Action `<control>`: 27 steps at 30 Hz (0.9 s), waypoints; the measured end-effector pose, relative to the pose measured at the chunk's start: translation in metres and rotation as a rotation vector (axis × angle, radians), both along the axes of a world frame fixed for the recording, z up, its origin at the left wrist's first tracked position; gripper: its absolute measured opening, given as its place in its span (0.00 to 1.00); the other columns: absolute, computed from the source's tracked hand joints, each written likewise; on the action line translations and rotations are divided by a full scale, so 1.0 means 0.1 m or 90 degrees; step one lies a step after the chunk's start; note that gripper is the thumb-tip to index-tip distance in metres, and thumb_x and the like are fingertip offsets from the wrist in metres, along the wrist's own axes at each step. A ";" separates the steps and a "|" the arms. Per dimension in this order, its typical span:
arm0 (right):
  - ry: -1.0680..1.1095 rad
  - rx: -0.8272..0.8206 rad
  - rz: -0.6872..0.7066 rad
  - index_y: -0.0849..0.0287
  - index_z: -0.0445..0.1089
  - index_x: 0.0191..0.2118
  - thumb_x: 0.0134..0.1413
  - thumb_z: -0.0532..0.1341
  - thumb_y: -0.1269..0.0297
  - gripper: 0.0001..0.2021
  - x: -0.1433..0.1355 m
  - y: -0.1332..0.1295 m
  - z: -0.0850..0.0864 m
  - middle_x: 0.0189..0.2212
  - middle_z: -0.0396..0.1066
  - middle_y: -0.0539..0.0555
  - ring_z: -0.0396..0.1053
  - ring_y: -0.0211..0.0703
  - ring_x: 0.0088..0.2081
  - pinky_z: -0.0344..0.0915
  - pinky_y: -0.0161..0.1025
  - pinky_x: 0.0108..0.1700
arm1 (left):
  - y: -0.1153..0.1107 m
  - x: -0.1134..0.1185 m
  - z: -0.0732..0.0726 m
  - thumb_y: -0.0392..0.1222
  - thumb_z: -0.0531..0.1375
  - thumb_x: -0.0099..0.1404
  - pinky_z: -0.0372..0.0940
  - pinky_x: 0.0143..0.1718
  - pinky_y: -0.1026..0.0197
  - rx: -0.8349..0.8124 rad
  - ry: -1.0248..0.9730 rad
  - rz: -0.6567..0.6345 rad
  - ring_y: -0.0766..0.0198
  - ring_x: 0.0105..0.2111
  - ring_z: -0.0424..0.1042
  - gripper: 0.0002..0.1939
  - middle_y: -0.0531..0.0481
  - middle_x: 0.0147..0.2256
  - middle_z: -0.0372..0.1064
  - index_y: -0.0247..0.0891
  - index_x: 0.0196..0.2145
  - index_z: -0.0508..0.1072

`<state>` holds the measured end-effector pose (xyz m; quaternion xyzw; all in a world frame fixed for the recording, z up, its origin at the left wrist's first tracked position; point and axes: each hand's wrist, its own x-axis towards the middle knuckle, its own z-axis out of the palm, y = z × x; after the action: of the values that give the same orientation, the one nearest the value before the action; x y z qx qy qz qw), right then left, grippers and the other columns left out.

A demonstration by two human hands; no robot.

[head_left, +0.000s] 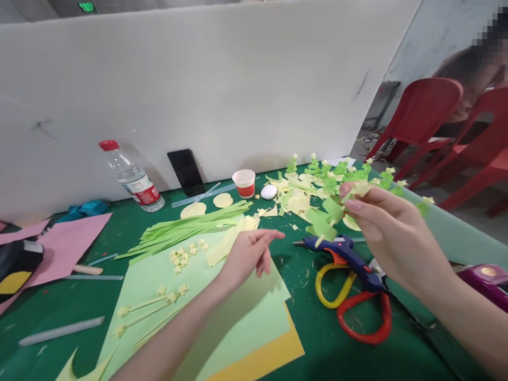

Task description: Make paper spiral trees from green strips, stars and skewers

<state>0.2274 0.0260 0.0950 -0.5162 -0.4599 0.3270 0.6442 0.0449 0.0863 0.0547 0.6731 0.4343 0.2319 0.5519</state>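
My right hand [391,225], raised above the table's right side, pinches a small green paper spiral ornament [322,219] with a pale yellow star at its top. Over the light green paper sheets [222,312] hovers my left hand [252,250], index finger stretched out to the right and nothing visible in it. Just below the ornament lies a blue glue gun [359,263], across scissors [367,312] with yellow and red handles. Several small paper stars [184,257] and thin strips with stars on their ends [148,312] rest on the sheets.
Green strips [178,230], a paper cup [244,183], a white egg-shaped object [269,191], a phone [186,172] and a water bottle [133,177] stand or lie towards a white board [238,90]. Similar spirals [331,180] stand among scraps [297,200]. Red chairs [426,111] are beyond.
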 end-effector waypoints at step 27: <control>-0.086 -0.029 0.012 0.48 0.72 0.29 0.43 0.63 0.54 0.07 0.14 0.06 -0.05 0.26 0.63 0.50 0.62 0.42 0.32 0.60 0.34 0.29 | 1.71 -0.71 -0.22 0.41 0.54 0.64 0.65 0.42 0.51 0.411 0.440 0.018 0.57 0.42 0.67 0.13 0.45 0.46 0.64 0.36 0.45 0.66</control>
<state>0.2411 0.0323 0.0902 -0.5473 -0.4998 0.3073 0.5968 -0.0265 0.2570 0.0323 0.8418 0.5076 0.1250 0.1343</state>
